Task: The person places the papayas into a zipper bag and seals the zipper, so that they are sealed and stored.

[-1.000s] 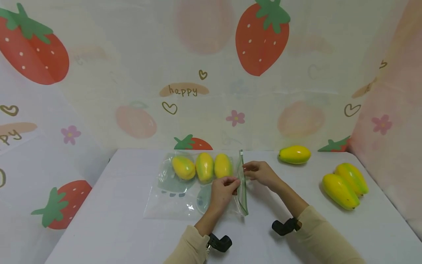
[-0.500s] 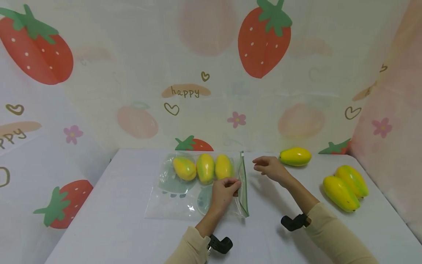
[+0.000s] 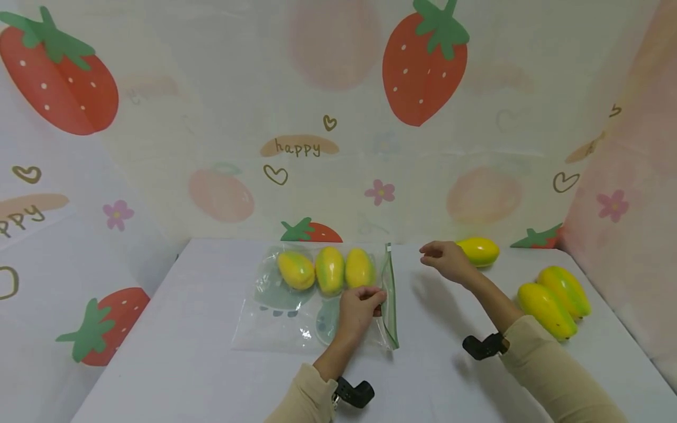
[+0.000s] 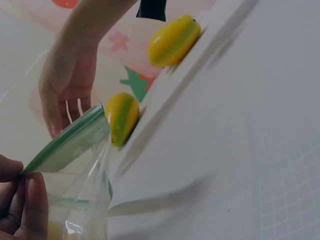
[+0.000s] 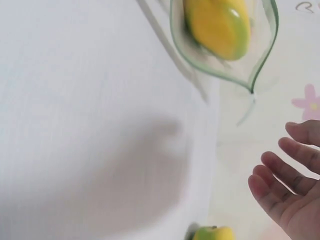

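A clear zip bag (image 3: 248, 329) with a green-edged mouth lies on the table, holding three yellow-green mangoes (image 3: 330, 270) in a row at its far side. My left hand (image 3: 357, 314) pinches the upper edge of the bag's mouth between thumb and fingers; in the left wrist view the green zip strip (image 4: 70, 132) rises from those fingertips. The mouth gapes in the right wrist view, a mango (image 5: 220, 30) showing inside. To the right of the bag, my right hand (image 3: 448, 261) hovers with loosely bent fingers and nothing in them, overlapping a loose mango (image 3: 482, 252) at the back.
Two more mangoes (image 3: 547, 308) lie side by side at the table's right. A cloth backdrop (image 3: 227, 117) printed with strawberries rises behind the white table (image 3: 174, 358) and along both sides. Each wrist carries a black camera (image 3: 355, 393).
My right hand has left the bag's mouth and moved right and slightly back, toward the loose mango at the back. The left hand keeps its pinch in the same place.
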`<state>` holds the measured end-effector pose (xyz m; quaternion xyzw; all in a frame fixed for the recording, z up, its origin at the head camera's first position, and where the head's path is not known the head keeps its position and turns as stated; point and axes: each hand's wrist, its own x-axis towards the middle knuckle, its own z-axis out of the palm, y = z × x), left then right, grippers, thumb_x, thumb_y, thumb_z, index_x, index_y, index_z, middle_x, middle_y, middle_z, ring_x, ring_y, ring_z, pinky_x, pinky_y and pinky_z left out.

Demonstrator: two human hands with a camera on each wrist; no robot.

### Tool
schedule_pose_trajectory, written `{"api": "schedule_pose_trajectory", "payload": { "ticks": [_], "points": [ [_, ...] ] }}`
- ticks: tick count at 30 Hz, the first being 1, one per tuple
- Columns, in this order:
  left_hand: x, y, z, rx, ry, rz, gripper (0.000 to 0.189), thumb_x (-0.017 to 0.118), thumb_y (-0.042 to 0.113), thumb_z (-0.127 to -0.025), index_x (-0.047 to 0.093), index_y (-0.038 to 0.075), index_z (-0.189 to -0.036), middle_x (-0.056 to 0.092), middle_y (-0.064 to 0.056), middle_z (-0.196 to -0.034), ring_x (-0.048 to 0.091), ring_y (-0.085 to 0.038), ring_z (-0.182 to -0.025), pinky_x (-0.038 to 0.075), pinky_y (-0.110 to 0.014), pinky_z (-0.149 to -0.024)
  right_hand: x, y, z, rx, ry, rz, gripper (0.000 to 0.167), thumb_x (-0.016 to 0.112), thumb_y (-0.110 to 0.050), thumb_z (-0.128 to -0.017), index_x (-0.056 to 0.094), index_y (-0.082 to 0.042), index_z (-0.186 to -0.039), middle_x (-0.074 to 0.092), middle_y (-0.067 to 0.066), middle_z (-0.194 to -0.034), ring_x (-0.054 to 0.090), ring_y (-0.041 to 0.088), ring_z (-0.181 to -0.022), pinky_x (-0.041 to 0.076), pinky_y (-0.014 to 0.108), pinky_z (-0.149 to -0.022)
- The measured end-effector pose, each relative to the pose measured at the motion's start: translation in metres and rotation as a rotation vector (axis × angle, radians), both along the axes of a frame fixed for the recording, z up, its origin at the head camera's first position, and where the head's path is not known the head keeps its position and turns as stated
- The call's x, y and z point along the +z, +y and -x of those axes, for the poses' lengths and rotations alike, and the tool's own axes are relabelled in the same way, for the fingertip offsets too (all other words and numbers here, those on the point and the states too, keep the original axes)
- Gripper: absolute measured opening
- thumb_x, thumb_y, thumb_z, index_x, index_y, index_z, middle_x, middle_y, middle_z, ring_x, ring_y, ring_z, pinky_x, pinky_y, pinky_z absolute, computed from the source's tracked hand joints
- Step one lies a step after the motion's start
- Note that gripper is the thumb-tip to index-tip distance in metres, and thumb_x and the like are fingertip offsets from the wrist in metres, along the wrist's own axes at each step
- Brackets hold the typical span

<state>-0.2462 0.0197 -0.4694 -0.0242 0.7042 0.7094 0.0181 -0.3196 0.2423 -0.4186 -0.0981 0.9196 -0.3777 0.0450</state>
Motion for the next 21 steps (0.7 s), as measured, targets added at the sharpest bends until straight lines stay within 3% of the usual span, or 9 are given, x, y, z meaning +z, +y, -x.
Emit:
{"api": "schedule_pose_trajectory", "payload": {
  "ticks": [12,17,21],
  "points": [
    [0.003,-0.001,-0.001,-0.008,-0.074,-0.013,0.018,0.071,0.012,-0.086,0.072,-0.004,-0.096,0.072,-0.01,-0.084,0.058,-0.008,-0.06,0.056,-0.02,-0.06,0.015,0.028,0.007,-0.018,0.124,-0.17,0.028,0.058,-0.011,-0.094,0.063,0.009,-0.113,0.067,0.026,-0.103,0.063,0.036,-0.093,0.055,0.046,-0.082],
    [0.004,0.001,-0.001,0.003,-0.078,0.005,0.017,0.071,0.011,-0.086,0.073,-0.004,-0.094,0.071,-0.009,-0.081,0.057,-0.007,-0.058,0.056,-0.02,-0.059,0.021,0.038,0.012,-0.028,0.167,-0.255,0.03,0.058,-0.01,-0.092,0.063,0.01,-0.113,0.066,0.029,-0.105,0.062,0.042,-0.098,0.05,0.053,-0.087],
    [0.003,0.002,-0.001,0.014,-0.046,0.058,0.015,0.071,0.01,-0.085,0.074,-0.004,-0.091,0.069,-0.006,-0.076,0.057,-0.006,-0.057,0.055,-0.019,-0.057,0.022,0.048,0.018,-0.04,0.15,-0.327,0.033,0.058,-0.012,-0.092,0.061,0.01,-0.117,0.063,0.031,-0.11,0.059,0.046,-0.104,0.048,0.056,-0.09]
  ]
}}
